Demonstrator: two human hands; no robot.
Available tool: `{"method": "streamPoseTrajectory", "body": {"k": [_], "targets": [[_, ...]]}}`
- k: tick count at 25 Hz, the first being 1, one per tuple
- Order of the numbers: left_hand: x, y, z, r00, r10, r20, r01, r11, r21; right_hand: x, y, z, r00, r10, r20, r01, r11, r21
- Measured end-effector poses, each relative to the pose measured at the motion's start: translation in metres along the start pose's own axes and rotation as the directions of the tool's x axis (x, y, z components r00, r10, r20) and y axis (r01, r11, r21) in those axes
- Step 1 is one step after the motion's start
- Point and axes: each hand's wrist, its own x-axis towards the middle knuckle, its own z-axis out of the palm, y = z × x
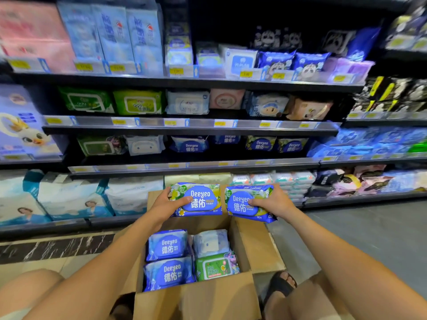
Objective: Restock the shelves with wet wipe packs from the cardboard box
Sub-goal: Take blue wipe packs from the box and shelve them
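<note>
Shelves point(189, 127): 4 dark tiers of soft plastic packs, upper rows blurred, price tags unreadable, ends cut off by frame. Cardboard box point(254, 245) on floor, open flaps, matte brown, near wall hides its lower contents; 4 glossy packs visible inside. Left hand point(169, 204) fingers wrapped around a blue Deeyeo pack point(201, 199), thumb on its front. Right hand point(275, 203) likewise grips a second Deeyeo pack point(247, 203), fingertips hidden behind. Both packs held above the box, just beside each other.

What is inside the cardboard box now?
In the cardboard box: two blue Deeyeo packs, a white pack and a green pack. Anything beneath them is covered.
</note>
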Motion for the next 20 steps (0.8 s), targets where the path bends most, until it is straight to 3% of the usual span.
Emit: {"method": "streamPoseTrajectory", "body": {"k": [9, 20], "targets": [[0.034, 0.071, 0.078, 0.991, 0.106, 0.087, -0.110, 0.993, 0.052, 0.013, 0.013, -0.093, 0.991, -0.007, -0.135, 0.017, 0.997, 0.072], [0.113, 0.096, 0.188, 0.973, 0.173, 0.154, -0.181, 0.983, 0.043, 0.094, 0.076, -0.166, 0.960, 0.068, -0.271, -0.037, 0.992, 0.117]]}}
